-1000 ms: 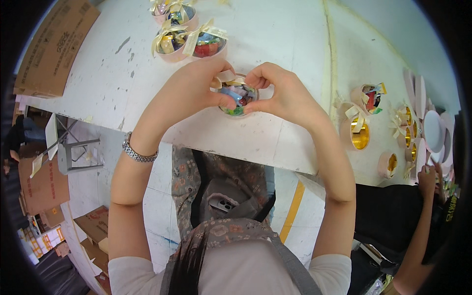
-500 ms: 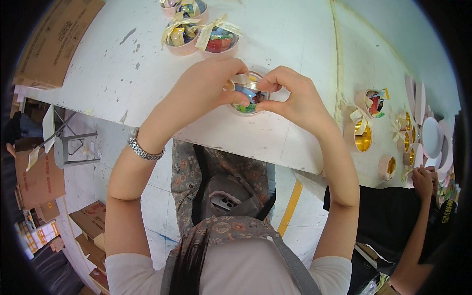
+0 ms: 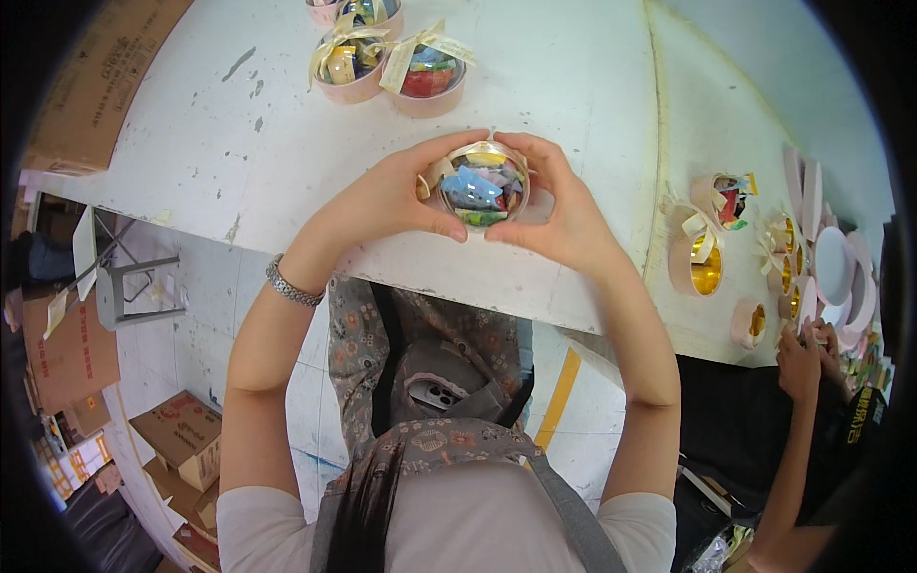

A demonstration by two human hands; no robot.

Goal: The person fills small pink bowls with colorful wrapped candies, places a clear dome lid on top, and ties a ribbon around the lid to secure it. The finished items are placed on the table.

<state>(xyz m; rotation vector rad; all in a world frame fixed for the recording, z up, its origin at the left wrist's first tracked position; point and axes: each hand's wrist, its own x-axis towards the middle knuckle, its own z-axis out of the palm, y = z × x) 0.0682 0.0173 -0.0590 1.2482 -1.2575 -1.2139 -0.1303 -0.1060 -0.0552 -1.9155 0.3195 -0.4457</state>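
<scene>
Seen from above, a person's two hands cup a small round clear-lidded box (image 3: 480, 183) filled with colourful wrapped sweets. It sits over the near part of a white table (image 3: 592, 105), close to its edge. The left hand (image 3: 387, 199) wraps the box's left side and the right hand (image 3: 564, 215) its right side; the fingers (image 3: 435, 153) of both curl around the rim, grasping it, with thumbs meeting underneath toward the person. A cream ribbon (image 3: 437, 172) lies against the box's left edge. The left wrist wears a metal watch band (image 3: 291, 284).

At the far edge of the table, well apart from the hands, stand two finished pink round boxes (image 3: 392, 72) tied with cream ribbon bows, touching each other. To the right, past a seam in the table, lie open pink round boxes with gold insides (image 3: 695, 260) and a stack of loose pink lids (image 3: 831, 263). Another person's hand (image 3: 798, 353) rests near those at the right edge. Brown cardboard cartons (image 3: 181, 435) sit on the floor at lower left, and a flat cardboard piece (image 3: 91, 81) lies at the table's upper left corner.
</scene>
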